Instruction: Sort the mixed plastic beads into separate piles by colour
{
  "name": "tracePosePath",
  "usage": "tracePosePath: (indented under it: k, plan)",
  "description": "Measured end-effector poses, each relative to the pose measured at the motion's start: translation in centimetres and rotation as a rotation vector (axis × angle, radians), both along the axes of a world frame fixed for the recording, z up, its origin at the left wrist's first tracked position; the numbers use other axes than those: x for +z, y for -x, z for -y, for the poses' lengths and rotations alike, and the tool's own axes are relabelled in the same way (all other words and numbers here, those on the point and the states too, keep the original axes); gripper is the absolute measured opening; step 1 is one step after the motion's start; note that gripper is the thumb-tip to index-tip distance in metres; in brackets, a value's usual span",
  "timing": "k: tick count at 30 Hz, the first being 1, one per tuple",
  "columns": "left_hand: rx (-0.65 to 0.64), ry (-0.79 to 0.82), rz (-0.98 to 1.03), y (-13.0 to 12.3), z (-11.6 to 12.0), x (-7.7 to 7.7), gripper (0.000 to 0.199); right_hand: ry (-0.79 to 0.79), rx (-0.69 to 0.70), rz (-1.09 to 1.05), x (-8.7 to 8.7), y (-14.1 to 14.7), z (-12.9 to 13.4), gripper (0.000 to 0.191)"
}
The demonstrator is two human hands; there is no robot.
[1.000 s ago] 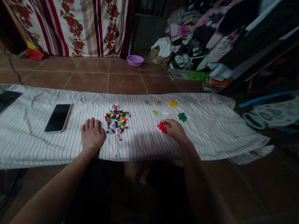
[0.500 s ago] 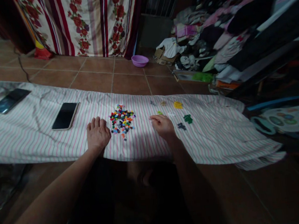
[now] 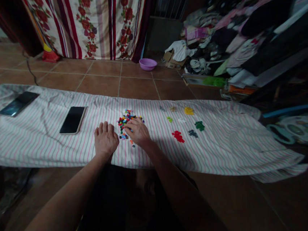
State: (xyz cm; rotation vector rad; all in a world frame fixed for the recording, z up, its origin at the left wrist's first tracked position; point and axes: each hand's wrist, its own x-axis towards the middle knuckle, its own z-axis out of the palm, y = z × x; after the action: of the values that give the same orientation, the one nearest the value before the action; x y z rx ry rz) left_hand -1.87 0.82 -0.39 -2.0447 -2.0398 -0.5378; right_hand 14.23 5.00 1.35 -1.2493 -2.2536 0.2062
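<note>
A mixed heap of small coloured pieces [image 3: 121,120], perhaps beads or tiny bricks, lies on the striped cloth [image 3: 152,155]. My right hand [image 3: 139,133] is over the heap's right side and hides part of it. Its thumb and fingertips come together down at the pieces; whether one is between them is too small to see. Just left of the heap, my left hand [image 3: 106,140] rests palm down with its fingers stretched out, holding nothing. To the right lie single-colour groups: red pieces [image 3: 178,136], dark grey pieces [image 3: 192,133], dark green pieces [image 3: 199,126], yellow pieces [image 3: 188,110] and lime pieces [image 3: 170,119].
Small white pieces [image 3: 182,120], tan pieces [image 3: 173,109] and grey pieces [image 3: 162,108] sit farther back. A phone [image 3: 73,120] and a dark tablet-like device [image 3: 19,103] lie at the left. Beyond the cloth, a purple basin [image 3: 148,64] stands on the tiled floor.
My right hand has moved left from beside the sorted groups onto the mixed heap, uncovering the red group. My left hand stays beside the heap. The whole view has shifted slightly.
</note>
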Motion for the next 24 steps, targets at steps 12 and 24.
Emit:
tracePosePath:
  k: [12,24]
  plan:
    - [-0.004,-0.006,0.005,0.0,0.0,0.0,0.03,0.12,-0.115,0.171,0.4,1.9,-0.1,0.022]
    - [-0.006,0.007,0.015,-0.1,0.1,0.2,0.031,0.104,-0.183,0.135,0.4,2.8,-0.4,0.015]
